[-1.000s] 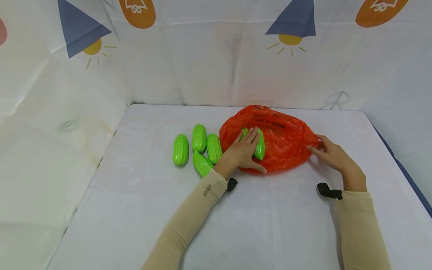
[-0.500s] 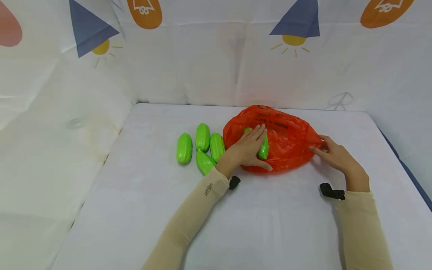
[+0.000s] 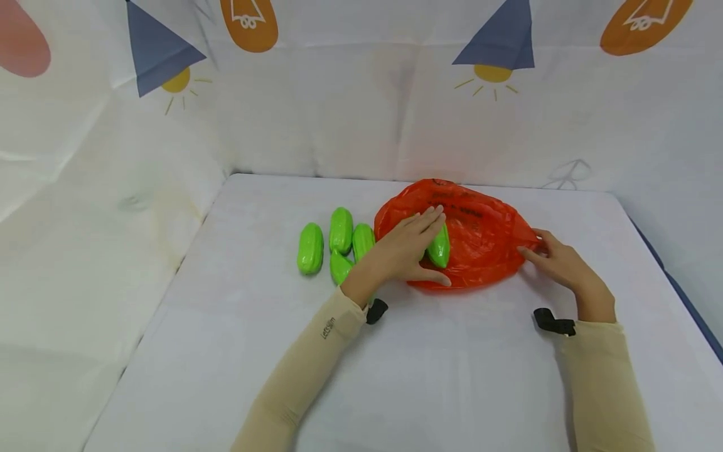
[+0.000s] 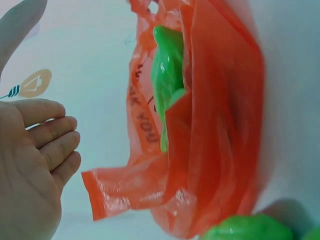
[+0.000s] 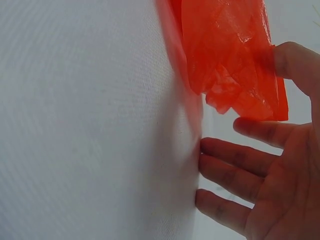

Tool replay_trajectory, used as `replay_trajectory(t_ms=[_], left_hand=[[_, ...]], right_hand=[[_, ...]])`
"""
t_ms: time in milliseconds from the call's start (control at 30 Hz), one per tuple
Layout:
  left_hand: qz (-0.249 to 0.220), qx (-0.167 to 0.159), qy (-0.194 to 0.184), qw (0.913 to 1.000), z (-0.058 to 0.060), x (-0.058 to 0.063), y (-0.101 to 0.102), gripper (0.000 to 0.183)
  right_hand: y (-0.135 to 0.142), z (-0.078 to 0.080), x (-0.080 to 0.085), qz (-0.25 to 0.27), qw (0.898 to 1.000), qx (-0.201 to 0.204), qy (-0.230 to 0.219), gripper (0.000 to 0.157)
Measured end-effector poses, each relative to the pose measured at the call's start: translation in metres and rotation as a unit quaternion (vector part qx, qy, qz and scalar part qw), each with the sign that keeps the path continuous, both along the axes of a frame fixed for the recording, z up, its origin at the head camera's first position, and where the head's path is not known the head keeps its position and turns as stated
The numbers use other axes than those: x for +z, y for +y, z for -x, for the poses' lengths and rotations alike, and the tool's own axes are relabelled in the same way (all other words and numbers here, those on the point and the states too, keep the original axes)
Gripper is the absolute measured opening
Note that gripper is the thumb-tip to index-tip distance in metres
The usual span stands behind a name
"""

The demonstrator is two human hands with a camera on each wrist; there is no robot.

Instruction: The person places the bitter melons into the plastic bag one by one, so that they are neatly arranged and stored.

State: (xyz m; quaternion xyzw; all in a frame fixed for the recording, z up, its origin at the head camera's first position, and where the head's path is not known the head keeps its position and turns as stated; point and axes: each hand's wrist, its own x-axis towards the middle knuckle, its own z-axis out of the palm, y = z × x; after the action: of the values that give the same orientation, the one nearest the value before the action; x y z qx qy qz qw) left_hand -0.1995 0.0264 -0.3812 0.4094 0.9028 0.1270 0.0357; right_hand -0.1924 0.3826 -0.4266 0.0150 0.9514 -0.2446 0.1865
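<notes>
I'm pinching the red bag (image 3: 488,251), right of head-frame centre, with my right hand (image 3: 565,265); my left hand (image 3: 398,252) is hovering apart, fingers extended. I'm judging light tension best around the green piece (image 4: 167,65).

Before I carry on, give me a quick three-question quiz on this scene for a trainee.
1. Which hand holds the right end of the red bag?
2. In the head view, the green pieces outside the bag lie: A) to its right, B) to its left, C) behind it.
3. True or false: the left hand grips no green piece.

Key: 1, the right hand; 2, B; 3, true.
</notes>
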Motion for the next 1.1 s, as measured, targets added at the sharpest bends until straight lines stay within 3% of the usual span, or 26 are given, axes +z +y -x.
replay_trajectory(t_ms=[133, 400, 533, 733, 867, 1000, 1100], left_hand=[[-0.009, 0.007, -0.003, 0.9999, 0.001, 0.0, -0.011, 0.114], [-0.086, 0.055, -0.058, 0.9931, 0.014, 0.015, -0.051, 0.117], [-0.117, 0.095, -0.107, 0.9828, 0.023, 0.021, -0.083, 0.118], [-0.133, 0.184, -0.173, 0.9583, 0.031, 0.023, -0.142, 0.117], [-0.128, 0.216, -0.198, 0.9475, 0.037, 0.017, -0.165, 0.118], [-0.116, 0.217, -0.234, 0.9407, 0.043, 0.004, -0.169, 0.115], [-0.1, 0.204, -0.252, 0.9406, 0.046, -0.007, -0.165, 0.114]], right_hand=[[-0.001, 0.0, -0.001, -0.002, 1.0, 0.0, 0.003, 0.09], [-0.002, -0.001, 0.0, 0.004, 1.0, -0.003, -0.005, 0.092], [-0.002, -0.001, 0.0, 0.004, 1.0, -0.005, -0.006, 0.092], [-0.002, 0.002, 0.0, -0.001, 1.0, 0.0, -0.002, 0.091], [-0.001, 0.002, 0.001, -0.002, 1.0, -0.001, -0.004, 0.092], [-0.001, 0.001, 0.001, -0.001, 1.0, 0.002, -0.003, 0.09], [-0.002, 0.001, 0.0, -0.003, 1.0, 0.003, -0.004, 0.089]])
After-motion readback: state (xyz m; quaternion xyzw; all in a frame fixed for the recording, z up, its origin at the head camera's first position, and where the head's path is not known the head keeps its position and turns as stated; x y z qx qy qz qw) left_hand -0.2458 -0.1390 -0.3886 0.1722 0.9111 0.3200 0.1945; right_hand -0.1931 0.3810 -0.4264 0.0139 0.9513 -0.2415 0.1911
